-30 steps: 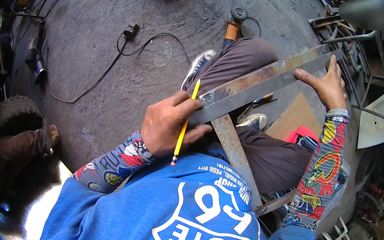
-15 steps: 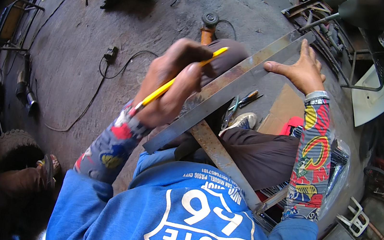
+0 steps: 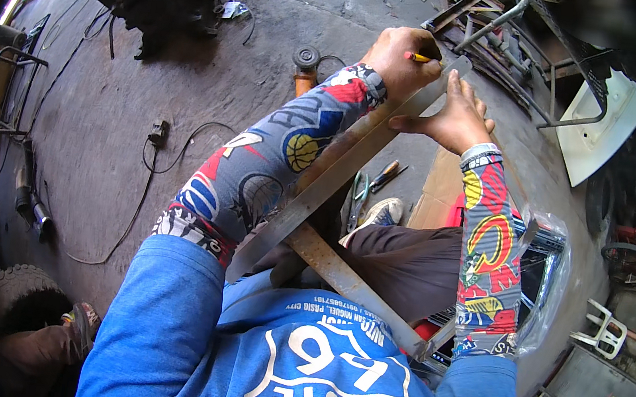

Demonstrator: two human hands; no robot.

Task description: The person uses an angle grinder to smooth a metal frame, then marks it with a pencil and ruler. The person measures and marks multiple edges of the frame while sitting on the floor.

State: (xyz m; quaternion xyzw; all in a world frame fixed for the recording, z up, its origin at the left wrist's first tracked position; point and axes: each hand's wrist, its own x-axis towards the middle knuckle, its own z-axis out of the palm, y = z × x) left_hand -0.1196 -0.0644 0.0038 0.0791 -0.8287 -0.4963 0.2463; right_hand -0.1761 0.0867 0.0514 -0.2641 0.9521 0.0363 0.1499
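Note:
A yellow pencil [image 3: 415, 56] is pinched in my left hand [image 3: 402, 63], near the far right end of a straight grey flat metal bar [image 3: 337, 175]. This bar lies slantwise over my lap on top of a rusty metal bar [image 3: 365, 124], which shows along its left edge. The pencil's tip is hidden. My right hand [image 3: 458, 119] holds the flat bar from the right, thumb on its face and index finger by its far end. A second rusty bar [image 3: 356, 277] runs from beneath the flat bar toward the lower right.
On the floor ahead lies an angle grinder [image 3: 305, 68] with an orange body. Pliers [image 3: 362, 192] and a screwdriver [image 3: 387, 177] rest near my shoe [image 3: 382, 213]. A black cord [image 3: 143, 199] crosses the left floor. Scrap metal [image 3: 498, 53] is piled at the far right.
My left hand with the pencil has swung forward and right, from above the bars' middle to their far end. My right hand keeps its hold on the flat bar.

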